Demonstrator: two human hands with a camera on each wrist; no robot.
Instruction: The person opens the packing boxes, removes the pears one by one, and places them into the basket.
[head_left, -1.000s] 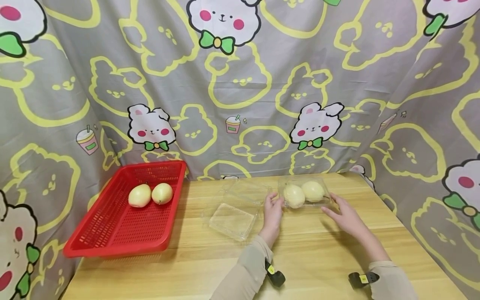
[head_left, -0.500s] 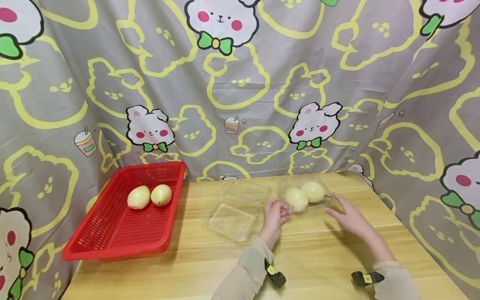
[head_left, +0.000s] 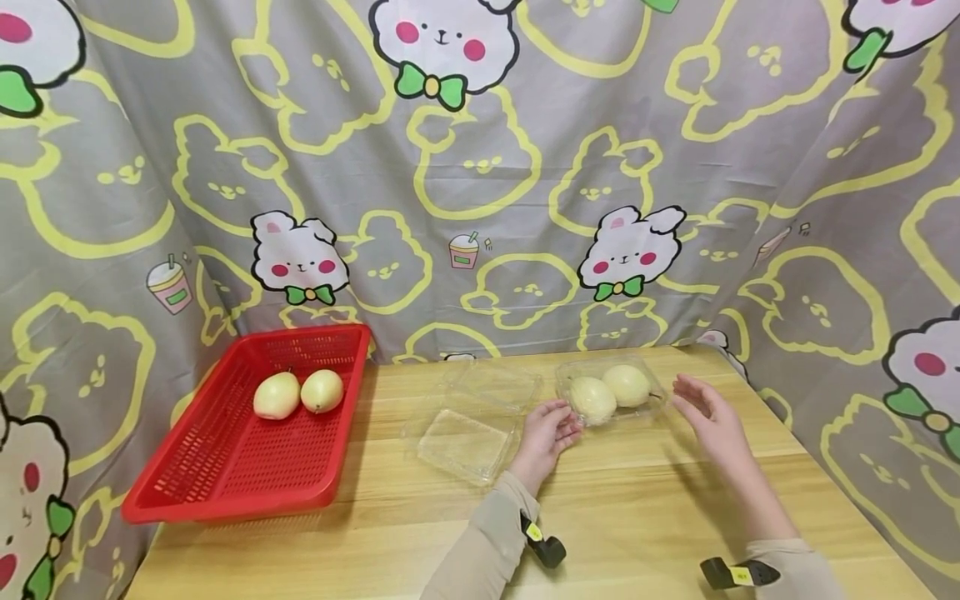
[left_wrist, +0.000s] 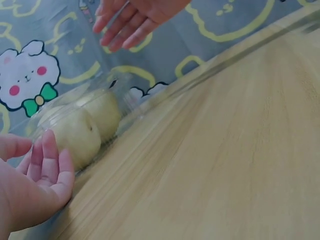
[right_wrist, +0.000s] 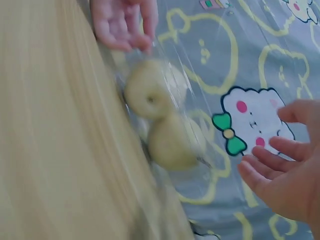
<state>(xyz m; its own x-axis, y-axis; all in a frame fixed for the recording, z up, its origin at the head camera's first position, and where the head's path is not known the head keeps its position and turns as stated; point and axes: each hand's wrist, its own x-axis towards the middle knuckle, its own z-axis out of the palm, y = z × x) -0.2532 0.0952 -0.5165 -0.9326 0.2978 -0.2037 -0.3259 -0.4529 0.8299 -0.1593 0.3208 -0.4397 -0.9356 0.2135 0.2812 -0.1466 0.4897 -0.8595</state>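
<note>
Two pale yellow pears (head_left: pixel 627 385) lie side by side in a clear plastic clamshell box (head_left: pixel 647 408) at the back right of the table; its lid appears to be down over them. My left hand (head_left: pixel 549 437) is at the box's near left corner, fingers loosely bent. In the left wrist view, the fingertips (left_wrist: pixel 50 145) are right by the box wall; whether they touch it is unclear. Off the box's right side, my right hand (head_left: pixel 716 425) is apart from it with relaxed fingers, holding nothing, as the right wrist view also shows in the hand (right_wrist: pixel 287 170).
A second clear clamshell box (head_left: pixel 465 442) lies opened out on the wooden table (head_left: pixel 600 517), left of my left hand. Farther left stands a red plastic basket (head_left: pixel 262 475) with two pears (head_left: pixel 277 396) in it. A patterned curtain (head_left: pixel 510 192) hangs behind the table.
The pear box has turned slightly, its left end coming nearer to me. My right hand has drawn back to the right, away from the box. The left hand has shifted little.
</note>
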